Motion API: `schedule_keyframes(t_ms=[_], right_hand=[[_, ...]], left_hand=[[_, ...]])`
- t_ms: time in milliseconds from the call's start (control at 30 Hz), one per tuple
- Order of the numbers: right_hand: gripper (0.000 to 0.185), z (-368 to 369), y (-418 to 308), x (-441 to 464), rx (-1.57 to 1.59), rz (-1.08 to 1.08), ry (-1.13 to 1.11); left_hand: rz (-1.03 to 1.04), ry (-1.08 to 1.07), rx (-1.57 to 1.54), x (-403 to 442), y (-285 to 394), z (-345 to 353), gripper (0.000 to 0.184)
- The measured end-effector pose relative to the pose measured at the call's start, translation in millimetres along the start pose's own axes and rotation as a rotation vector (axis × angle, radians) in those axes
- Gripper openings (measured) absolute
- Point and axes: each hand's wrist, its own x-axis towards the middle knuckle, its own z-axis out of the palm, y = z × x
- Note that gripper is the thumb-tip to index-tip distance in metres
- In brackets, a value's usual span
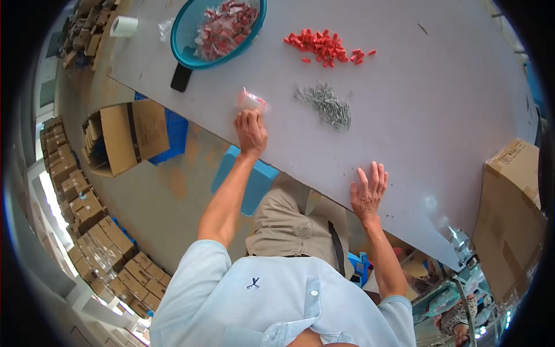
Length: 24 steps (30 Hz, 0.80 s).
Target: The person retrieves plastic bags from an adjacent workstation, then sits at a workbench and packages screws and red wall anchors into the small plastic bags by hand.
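My left hand [250, 133] rests at the table's near edge with its fingers curled together over the lower end of small clear plastic bags [251, 102] with red printing. Whether it holds one bag or several I cannot tell. My right hand [369, 192] lies on the tabletop with fingers apart and nothing in them. Ahead of both hands is a loose pile of grey metal screws or nails [329, 105]; their exact kind is too small to tell. Beyond that lies a heap of short red plastic tubes [326, 47].
A teal basket [178, 49] of filled bags stands at the back left, beside a black phone [181, 78]. A white roll [124, 26] lies at the far corner. One cardboard box [511, 196] is at the right; an open one [136, 136] stands left, off the table.
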Motion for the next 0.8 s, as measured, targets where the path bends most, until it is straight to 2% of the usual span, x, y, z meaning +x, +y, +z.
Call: schedule_keyframes(t_ms=[267, 667, 800], right_hand=[[0.045, -1, 3, 1, 0.027, 0.049, -0.004], [0.042, -5, 3, 3, 0.108, 0.065, 0.033], [0.036, 2, 2, 0, 0.094, 0.079, 0.012]], left_hand=[[-0.008, -0.024, -0.034, 3, -1, 4, 0.007], [0.111, -0.092, -0.06, 1, -1, -3, 0.011], [0.122, -0.105, -0.074, 3, -9, -6, 0.012]])
